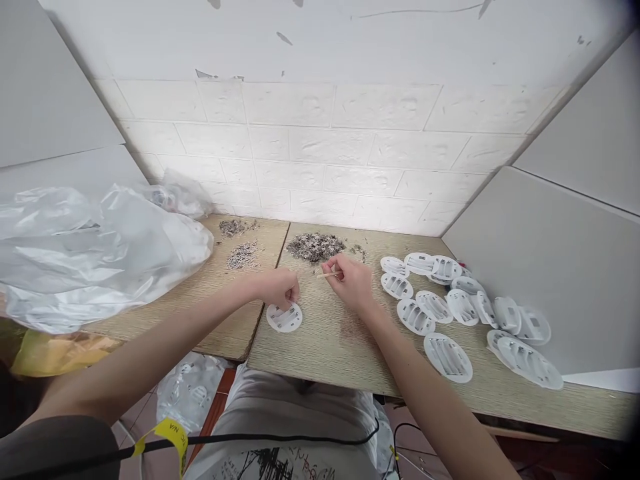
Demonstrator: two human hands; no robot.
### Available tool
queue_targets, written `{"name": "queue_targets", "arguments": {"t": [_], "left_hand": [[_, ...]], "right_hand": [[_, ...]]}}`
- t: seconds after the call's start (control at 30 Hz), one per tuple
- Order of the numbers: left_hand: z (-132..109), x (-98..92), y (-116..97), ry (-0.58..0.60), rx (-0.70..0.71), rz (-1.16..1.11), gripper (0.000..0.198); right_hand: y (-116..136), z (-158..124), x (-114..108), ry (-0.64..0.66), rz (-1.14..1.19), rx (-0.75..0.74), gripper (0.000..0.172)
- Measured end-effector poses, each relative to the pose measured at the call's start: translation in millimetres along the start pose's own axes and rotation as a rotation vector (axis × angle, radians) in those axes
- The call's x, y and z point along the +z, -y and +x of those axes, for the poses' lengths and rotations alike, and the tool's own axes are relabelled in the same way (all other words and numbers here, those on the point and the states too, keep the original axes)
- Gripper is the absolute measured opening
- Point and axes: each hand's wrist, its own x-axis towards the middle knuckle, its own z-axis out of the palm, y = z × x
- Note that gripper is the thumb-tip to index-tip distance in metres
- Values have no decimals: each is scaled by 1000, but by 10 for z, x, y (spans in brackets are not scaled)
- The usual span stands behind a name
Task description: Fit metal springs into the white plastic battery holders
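Observation:
A round white plastic battery holder (285, 319) with long slots lies on the table in front of me. At its upper edge my left hand (280, 288) is closed, fingertips pointing down onto it. Whatever those fingertips pinch, if anything, is hidden. My right hand (350, 279) grips a thin pale stick (327, 275) between thumb and fingers, its tip pointing left. Just beyond that hand is a heap of small metal pieces (316, 247). Two smaller piles of tiny metal parts, one nearer (243, 255) and one farther (231, 228), sit to the left.
Several similar white holders (448, 355) are spread and partly stacked on the right of the table (310, 357). Large clear plastic bags (105, 253) cover the left side. A white brick-pattern wall (310, 147) stands behind, and a black cable (280, 438) crosses my lap.

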Motion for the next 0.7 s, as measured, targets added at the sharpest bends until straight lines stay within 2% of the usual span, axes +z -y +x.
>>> {"name": "queue_targets", "arguments": {"t": [0.1,0.17,0.3,0.43,0.5,0.6,0.7], "left_hand": [[-129,98,29,-124,7,-41,15],[-198,154,45,-163,34,-39,16],[-252,196,118,-172,79,-67,14],[-154,118,181,-158,100,-235,9],[-34,64,155,-262,91,-327,6],[195,37,68,-516,37,-468,8],[385,105,37,-607,26,-647,12]], "right_hand": [[27,2,13,19,-9,-39,28],[40,-3,24,30,-14,-63,27],[51,-16,37,63,-7,-86,26],[33,-5,17,97,99,14,26],[8,10,6,113,206,97,27],[-41,30,9,156,344,160,30],[-77,37,26,178,428,200,40]]}}
